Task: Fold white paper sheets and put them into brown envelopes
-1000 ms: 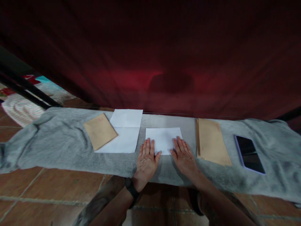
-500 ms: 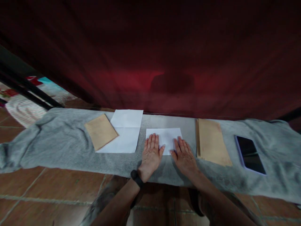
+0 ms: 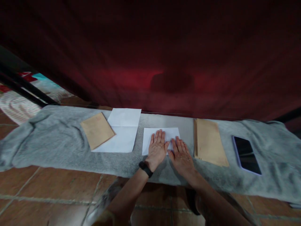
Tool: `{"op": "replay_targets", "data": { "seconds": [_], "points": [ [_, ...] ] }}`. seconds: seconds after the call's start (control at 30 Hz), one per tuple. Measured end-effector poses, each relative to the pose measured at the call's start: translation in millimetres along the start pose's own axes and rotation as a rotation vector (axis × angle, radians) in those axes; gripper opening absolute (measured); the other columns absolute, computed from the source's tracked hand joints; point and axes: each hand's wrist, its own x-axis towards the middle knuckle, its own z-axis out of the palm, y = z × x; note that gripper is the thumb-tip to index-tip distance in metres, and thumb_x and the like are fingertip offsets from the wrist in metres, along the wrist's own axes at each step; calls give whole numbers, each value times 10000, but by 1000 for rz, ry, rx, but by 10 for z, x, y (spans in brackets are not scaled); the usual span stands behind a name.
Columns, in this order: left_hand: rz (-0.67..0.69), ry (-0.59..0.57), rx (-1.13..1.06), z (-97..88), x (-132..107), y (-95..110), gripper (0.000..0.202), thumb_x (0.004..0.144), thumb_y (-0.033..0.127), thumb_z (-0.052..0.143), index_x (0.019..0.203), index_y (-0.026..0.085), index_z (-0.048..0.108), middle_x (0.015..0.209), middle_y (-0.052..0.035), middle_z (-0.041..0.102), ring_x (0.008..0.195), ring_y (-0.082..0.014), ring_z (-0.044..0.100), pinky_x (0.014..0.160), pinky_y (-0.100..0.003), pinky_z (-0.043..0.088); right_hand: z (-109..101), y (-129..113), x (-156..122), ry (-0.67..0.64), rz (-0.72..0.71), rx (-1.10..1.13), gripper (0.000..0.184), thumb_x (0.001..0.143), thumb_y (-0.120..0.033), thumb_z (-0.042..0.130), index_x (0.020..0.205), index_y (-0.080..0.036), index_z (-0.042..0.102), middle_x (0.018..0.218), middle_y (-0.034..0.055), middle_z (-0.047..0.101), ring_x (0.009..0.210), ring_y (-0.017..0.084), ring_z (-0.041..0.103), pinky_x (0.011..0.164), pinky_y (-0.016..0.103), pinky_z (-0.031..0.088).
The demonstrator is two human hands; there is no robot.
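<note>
"White paper [image 3: 171, 131] lies before us, mid-way along the grey cloth-covered tabletop [image 3: 58, 138]. What has changed since a second ago?"

"Our left hand [image 3: 157, 151], mostly. It was at the paper's near left corner; now it lies further in, towards the middle, thumb just beside our right hand [image 3: 182, 158]. That one has hardly moved and still rests on the near right part."

"And our grip?"

"Open on both sides: palms down, fingers stretched out flat, pressing on the paper or resting there, we cannot tell which. The paper itself keeps much the same spot."

"What else do we have around it?"

"To the left, a larger sheet [image 3: 123, 139] with a crease across it, its left side overlapped by a square brown piece [image 3: 97, 130]. To the right, near our hand, a brown stack [image 3: 210, 141], then a phone [image 3: 246, 155] with a pale purple edge."

"Anything in the way?"

"Our own hands hide part of the paper, including some of its near edge. Beyond the far side we face a red curtain [image 3: 117, 78]. We wear a black wristband [image 3: 145, 169] on the left."
</note>
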Motion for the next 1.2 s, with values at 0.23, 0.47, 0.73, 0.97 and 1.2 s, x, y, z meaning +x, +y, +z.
{"op": "replay_targets", "data": {
  "seconds": [0.23, 0.47, 0.73, 0.97, 1.2],
  "points": [
    [-68, 13, 60, 10, 115, -123, 601, 1039, 425, 259, 1523, 81, 347, 1603, -146, 318, 1503, -257, 258, 1237, -461, 203, -63, -33, 18, -11, 19, 10, 575, 1021, -393, 420, 1507, -86, 403, 1611, 192, 284, 1466, 314, 321, 1180, 468, 265],
    [-150, 14, 82, -26, 161, -329, 610, 1034, 446, 258, 1523, 96, 360, 1601, -140, 318, 1501, -274, 265, 1230, -483, 207, -95, -33, 20, 1, 20, 7, 576, 1022, -399, 418, 1511, -95, 398, 1595, 189, 322, 1450, 312, 353, 1172, 472, 268],
    [-217, 89, 77, 0, 121, -534, 628, 1028, 451, 258, 1503, 62, 390, 1568, -170, 377, 1474, -296, 325, 1215, -495, 235, -108, -11, 35, -13, 26, 20, 584, 1022, -429, 408, 1511, -111, 403, 1585, 179, 347, 1437, 307, 376, 1173, 477, 261],
    [-220, 116, 73, 19, 85, -581, 620, 1023, 433, 275, 1507, 60, 382, 1565, -179, 378, 1472, -300, 330, 1207, -495, 261, -158, -17, 79, -50, 51, 37, 549, 1032, -424, 354, 1483, -129, 456, 1569, 156, 388, 1419, 308, 408, 1171, 483, 284],
    [-227, 123, 95, 2, 84, -551, 625, 1028, 436, 272, 1510, 50, 369, 1560, -180, 386, 1467, -299, 340, 1214, -486, 245, -160, 22, 328, -37, 156, 115, 593, 1044, -439, 271, 1487, -80, 433, 1559, 167, 407, 1447, 292, 367, 1189, 461, 278]
  ]
}}
